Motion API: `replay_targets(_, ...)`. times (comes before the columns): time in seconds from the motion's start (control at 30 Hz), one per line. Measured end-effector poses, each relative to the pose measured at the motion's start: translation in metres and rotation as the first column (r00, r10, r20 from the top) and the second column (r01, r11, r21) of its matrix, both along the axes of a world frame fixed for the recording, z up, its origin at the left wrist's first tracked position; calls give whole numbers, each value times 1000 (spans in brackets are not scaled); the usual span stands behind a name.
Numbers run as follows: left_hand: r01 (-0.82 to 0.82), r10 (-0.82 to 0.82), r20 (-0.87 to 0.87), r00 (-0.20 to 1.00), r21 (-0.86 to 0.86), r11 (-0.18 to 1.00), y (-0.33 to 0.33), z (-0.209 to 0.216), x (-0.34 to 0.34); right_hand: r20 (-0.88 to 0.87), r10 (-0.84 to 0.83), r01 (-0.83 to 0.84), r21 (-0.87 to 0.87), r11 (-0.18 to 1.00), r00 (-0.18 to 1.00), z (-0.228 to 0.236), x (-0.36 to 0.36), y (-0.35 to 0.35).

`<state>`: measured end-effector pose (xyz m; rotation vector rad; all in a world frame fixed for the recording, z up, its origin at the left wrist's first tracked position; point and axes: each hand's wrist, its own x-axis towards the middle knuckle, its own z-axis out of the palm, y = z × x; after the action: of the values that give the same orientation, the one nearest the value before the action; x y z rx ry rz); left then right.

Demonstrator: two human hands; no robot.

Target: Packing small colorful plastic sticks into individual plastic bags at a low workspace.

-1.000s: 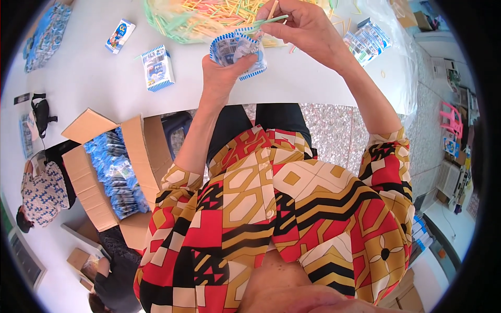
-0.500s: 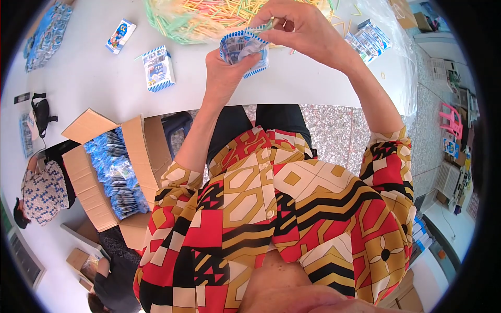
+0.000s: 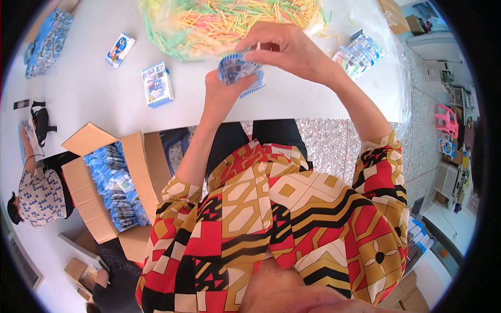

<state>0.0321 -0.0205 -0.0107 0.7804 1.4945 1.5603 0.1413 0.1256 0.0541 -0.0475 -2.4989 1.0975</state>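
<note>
My left hand (image 3: 222, 99) grips a blue-and-white striped packet (image 3: 235, 74), its mouth spread open and its thumb-side wall bent inward. At the packet's upper rim, my right hand (image 3: 292, 52) has thumb and fingers pinched together; what lies between them is hidden. Beyond both hands spreads a clear plastic bag of thin yellow, green and pink sticks (image 3: 245, 21). Left of my hands, a filled blue-and-white packet (image 3: 156, 86) and a small blue-and-white card or box (image 3: 120, 50) rest on the white table (image 3: 182, 107).
Several striped packets (image 3: 360, 55) lie at the right beside clear plastic sheeting (image 3: 399, 78). An open cardboard box (image 3: 94, 198) full of blue packets stands left of my lap. Blue packets (image 3: 49, 44) are stacked at the far left. Two other people (image 3: 44, 193) are at the left.
My right hand has come in lower and closer over the packet's mouth, its fingers now at the rim. The packet's opening has narrowed. The whole view has shifted slightly.
</note>
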Motion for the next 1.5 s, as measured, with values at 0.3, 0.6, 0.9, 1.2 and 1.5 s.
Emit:
replay_targets(0.3, -105, 96, 74, 993, 130, 986, -13, -7, -10, 23, -441, 438, 75, 896, 897, -58, -4, 112)
replay_targets(0.6, -126, 109, 124, 986, 133, 983, -10, -3, -10, 377, -553, 366, 462, 808, 743, -66, 0, 160)
replay_targets(0.9, -105, 89, 127, 988, 128, 986, -11, -6, -5, 336, -695, 475, 540, 695, 636, -68, -30, 149)
replay_targets(1.2, -91, 71, 128, 989, 156, 984, -13, -1, -4, 358, -674, 410, 582, 702, 646, -68, -38, 152)
replay_targets(1.5, -78, 62, 106, 992, 157, 985, -13, -1, -3, 251, -591, 385, 558, 736, 767, -81, -34, 177)
